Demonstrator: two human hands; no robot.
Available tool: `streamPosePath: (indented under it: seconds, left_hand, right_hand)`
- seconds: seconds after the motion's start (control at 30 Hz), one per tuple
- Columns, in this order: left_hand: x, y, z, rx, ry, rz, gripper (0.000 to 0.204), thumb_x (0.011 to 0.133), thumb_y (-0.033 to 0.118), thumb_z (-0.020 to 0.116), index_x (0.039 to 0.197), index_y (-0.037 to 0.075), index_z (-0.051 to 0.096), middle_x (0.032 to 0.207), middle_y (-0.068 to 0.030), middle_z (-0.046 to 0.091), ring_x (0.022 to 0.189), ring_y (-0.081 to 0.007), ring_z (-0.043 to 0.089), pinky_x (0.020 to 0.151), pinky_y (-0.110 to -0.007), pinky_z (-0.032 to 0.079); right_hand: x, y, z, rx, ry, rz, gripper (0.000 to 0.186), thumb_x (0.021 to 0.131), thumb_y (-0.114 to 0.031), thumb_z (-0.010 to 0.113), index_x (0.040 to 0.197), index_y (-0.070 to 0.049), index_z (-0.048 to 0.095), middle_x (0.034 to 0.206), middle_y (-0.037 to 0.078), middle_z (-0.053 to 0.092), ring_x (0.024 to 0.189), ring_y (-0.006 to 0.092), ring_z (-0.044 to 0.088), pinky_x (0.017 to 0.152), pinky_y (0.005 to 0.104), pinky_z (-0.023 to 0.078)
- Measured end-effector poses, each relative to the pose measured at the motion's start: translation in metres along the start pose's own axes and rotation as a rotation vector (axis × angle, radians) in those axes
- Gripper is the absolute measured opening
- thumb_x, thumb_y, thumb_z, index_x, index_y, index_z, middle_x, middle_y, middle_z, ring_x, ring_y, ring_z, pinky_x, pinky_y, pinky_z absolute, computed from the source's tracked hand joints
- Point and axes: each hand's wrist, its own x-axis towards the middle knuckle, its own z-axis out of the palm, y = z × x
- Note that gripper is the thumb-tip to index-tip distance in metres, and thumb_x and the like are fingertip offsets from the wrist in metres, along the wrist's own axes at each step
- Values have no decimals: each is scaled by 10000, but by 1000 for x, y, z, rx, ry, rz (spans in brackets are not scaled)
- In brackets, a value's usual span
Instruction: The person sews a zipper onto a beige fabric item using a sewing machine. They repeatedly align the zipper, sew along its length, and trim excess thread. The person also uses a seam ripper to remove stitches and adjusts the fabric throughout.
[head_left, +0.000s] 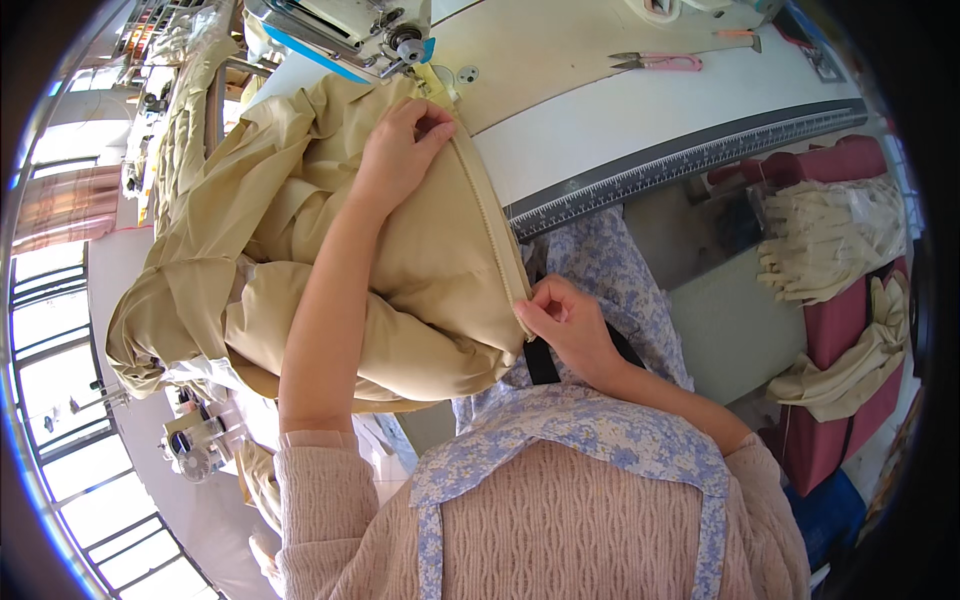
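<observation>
A puffy khaki garment [400, 330] lies in folds over the table's left part and hangs down toward my lap. Along its right edge runs a khaki zipper [481, 205]. Close to the sewing machine [405, 45], my left hand [402, 155] pinches the garment near the upper end of this edge, thumb and forefinger together. Lower down, my right hand [568, 325] pinches the zipper edge near its bottom end. Between both hands the edge stretches in a nearly straight line. The cloth under my left palm is hidden.
Pink-handled thread snips [660, 62] lie on the white tabletop [590, 120]. A dark ruler strip [680, 165] follows its front edge. To the right, a bag of cream pieces [835, 235] rests above a maroon stool [850, 420] draped with cream cloth. Windows line the left.
</observation>
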Motion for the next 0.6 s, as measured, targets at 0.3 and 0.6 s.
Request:
streamPosePath:
  seconds: [0.3,0.6]
  left_hand:
    - [-1,4,2,20,10,5,154,926,154,734,991,18,702,965,-88,663,894,-231,645,826,-352,533]
    - [-2,4,-1,-36,30,-17,155,917,170,743,969,26,716,969,-95,665,924,-241,633,832,-360,529]
  right_hand:
    - [2,-3,-2,-94,5,23,281,949,-136,756,799,-9,554,811,-5,533,701,42,488,630,235,431]
    - [3,-6,-1,-82,-2,54,287,952,-144,755,794,-14,553,826,-1,535,696,48,499,624,241,438]
